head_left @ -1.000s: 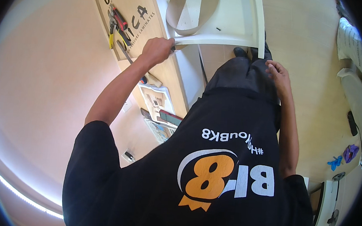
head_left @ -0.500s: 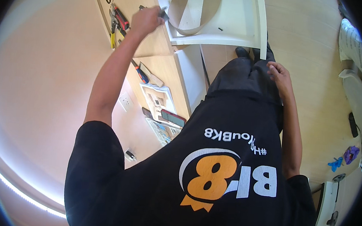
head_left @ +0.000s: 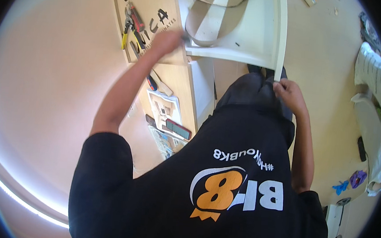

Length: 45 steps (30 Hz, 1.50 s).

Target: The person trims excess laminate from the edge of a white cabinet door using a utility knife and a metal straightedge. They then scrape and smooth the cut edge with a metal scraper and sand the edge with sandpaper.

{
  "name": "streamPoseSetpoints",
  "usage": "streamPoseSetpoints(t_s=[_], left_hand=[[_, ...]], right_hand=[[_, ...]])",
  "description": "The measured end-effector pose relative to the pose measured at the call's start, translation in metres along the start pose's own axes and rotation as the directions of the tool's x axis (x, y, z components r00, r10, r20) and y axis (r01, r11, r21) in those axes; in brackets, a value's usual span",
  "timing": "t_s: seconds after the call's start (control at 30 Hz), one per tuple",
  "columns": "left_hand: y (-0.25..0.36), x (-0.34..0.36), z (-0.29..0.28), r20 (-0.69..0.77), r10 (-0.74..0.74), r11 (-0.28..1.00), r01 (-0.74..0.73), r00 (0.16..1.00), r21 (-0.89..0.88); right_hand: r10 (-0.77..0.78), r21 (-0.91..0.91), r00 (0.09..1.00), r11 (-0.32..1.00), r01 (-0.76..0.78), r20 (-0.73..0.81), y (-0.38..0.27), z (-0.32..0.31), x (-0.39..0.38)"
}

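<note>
A white drawer-like panel piece with a raised front edge lies before me at the top. A tan oval band sits on it, beside a small dark screw. My left hand, smeared by motion, is closed around a small dark grey object at the panel's left edge; its kind cannot be made out. At the near right corner of the white piece, my right hand has its fingers curled around the end of the edge strip.
Pliers with yellow handles and a red-handled tool rest on a wooden surface at left. Nearer lie a scraper, a printed booklet and a phone. Blue and purple scraps lie on the right floor.
My right hand has come from beside my thigh onto the white piece's corner. My left hand has shifted toward the tan band. The whole view has shifted slightly.
</note>
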<state>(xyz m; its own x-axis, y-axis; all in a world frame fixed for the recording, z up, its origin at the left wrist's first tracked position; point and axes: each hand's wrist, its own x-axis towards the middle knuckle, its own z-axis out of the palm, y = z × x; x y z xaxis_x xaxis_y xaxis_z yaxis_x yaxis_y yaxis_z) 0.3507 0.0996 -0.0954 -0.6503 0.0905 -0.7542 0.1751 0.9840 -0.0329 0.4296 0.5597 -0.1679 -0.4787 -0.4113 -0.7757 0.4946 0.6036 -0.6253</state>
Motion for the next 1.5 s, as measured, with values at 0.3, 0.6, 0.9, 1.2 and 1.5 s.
streamPoseSetpoints(t_s=[0.3, 0.6, 0.9, 1.2, 1.5], left_hand=[[0.03, -0.165, 0.078, -0.105, -0.736, 0.355, 0.249, 0.668, -0.901], [0.127, -0.25, 0.203, 0.072, -0.864, -0.121, -0.066, 0.499, -0.99], [0.099, -0.249, 0.224, -0.054, -0.814, 0.032, -0.049, 0.578, -0.998], [0.089, -0.203, 0.225, -0.076, -0.82, 0.024, -0.099, 0.568, -0.995], [0.104, -0.179, 0.189, 0.116, -0.797, -0.138, 0.009, 0.593, -0.99]], right_hand=[[-0.572, 0.237, 0.819, 0.79, 0.566, -0.047, -0.144, 0.146, 0.106], [-0.435, -0.24, 0.895, 0.863, 0.445, 0.095, -0.174, 0.245, 0.178], [-0.416, -0.136, 0.904, 0.906, 0.402, -0.099, -0.195, 0.247, 0.196], [-0.517, -0.066, 0.782, 0.846, 0.53, -0.349, -0.253, 0.2, 0.264], [-0.479, -0.19, 0.775, 0.877, 0.441, -0.412, -0.382, 0.06, 0.4]])
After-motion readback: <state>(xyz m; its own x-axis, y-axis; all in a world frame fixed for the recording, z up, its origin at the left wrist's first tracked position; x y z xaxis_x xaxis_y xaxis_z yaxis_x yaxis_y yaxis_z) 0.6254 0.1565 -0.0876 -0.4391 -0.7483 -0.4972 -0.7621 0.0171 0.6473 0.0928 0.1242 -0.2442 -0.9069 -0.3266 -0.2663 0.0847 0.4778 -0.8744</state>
